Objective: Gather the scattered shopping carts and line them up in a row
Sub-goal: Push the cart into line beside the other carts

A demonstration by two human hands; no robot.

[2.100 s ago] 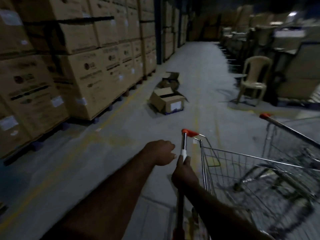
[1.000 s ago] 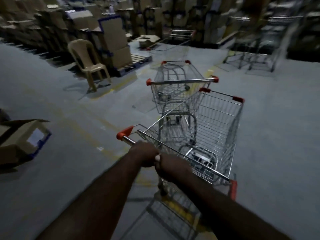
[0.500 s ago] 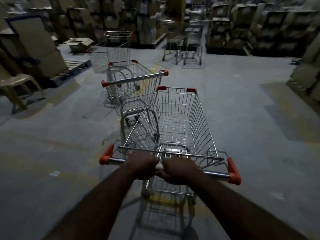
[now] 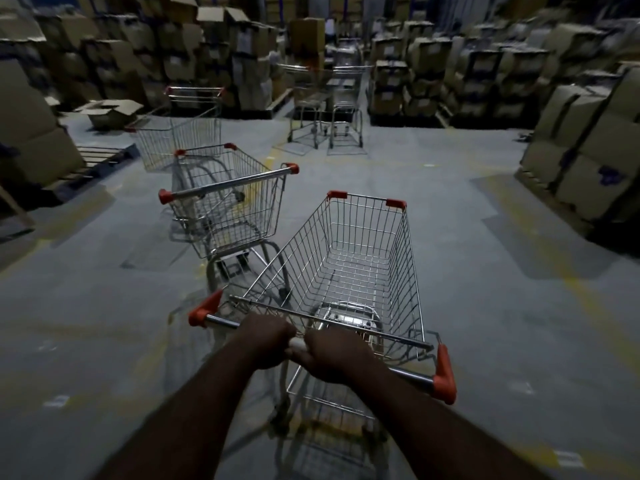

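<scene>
A wire shopping cart (image 4: pixel 360 258) with orange corner caps stands right in front of me, its basket empty. My left hand (image 4: pixel 265 342) and my right hand (image 4: pixel 337 355) grip its handle bar side by side near the middle. A second cart (image 4: pixel 228 206) stands just ahead on the left, its handle towards me, close beside my cart's front left. A third cart (image 4: pixel 180 133) stands behind that one. Two more carts (image 4: pixel 325 105) stand side by side at the far end of the floor.
Stacks of cardboard boxes (image 4: pixel 450 74) line the back wall and the right side (image 4: pixel 595 147). An open box (image 4: pixel 110 110) lies on the floor at the far left, near a wooden pallet (image 4: pixel 93 161). Bare grey concrete floor (image 4: pixel 485 271) stretches to the right.
I have swung round with the cart from the aisle of boxes to face the other carts. Both hands moved onto the handle bar, and the cart has rolled up beside the second cart.
</scene>
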